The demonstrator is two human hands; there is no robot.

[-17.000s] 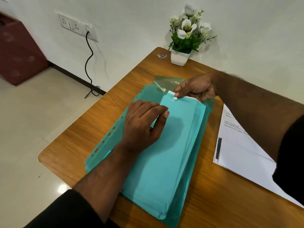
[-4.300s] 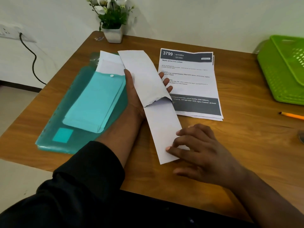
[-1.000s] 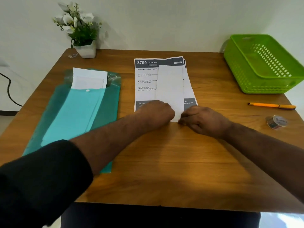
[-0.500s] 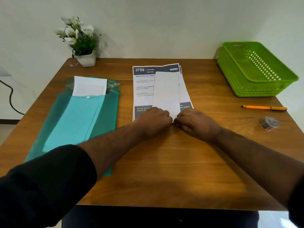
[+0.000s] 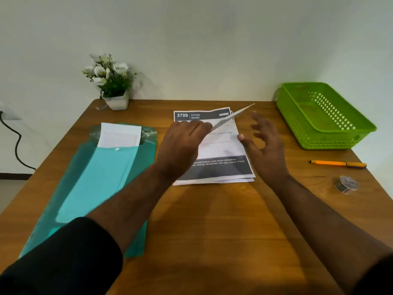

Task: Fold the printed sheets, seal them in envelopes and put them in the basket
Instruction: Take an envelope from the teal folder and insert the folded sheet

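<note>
The left hand (image 5: 182, 143) pinches a folded white sheet (image 5: 231, 117), lifted edge-on above the printed sheets (image 5: 221, 167) stacked mid-worktop (image 5: 212, 220). The right hand (image 5: 263, 143) hovers beside it, fingers spread. The green basket (image 5: 323, 128) sits far right.

Soft even indoor light, faint shadows under both forearms on the brown wooden table (image 5: 212, 231), motion-blurred right hand (image 5: 262, 145), wide-angle bending at edges
</note>
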